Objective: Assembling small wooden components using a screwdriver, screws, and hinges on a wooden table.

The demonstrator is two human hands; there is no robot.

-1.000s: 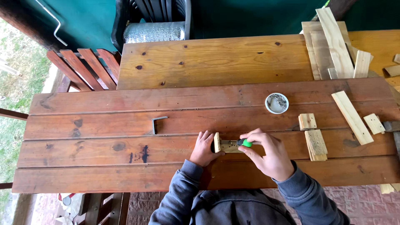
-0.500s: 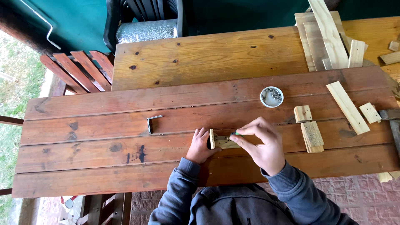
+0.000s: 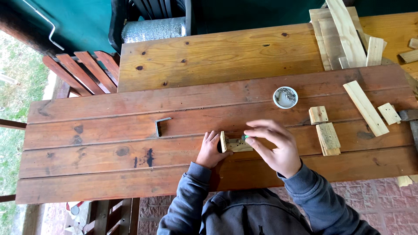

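In the head view, a small wooden block (image 3: pixel 235 144) is steadied on the brown plank table (image 3: pixel 109 143) by the left hand (image 3: pixel 210 149), fingers curled against its end. A green-tipped tool (image 3: pixel 245 136) is pinched by the right hand (image 3: pixel 275 146) and held against the block.

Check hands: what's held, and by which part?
Left hand steadies a small wood block by its left end; right hand grips a green-handled tool at the handle.

head view; from above the person; facing steeply down; near; over wooden table (image 3: pixel 109 143)
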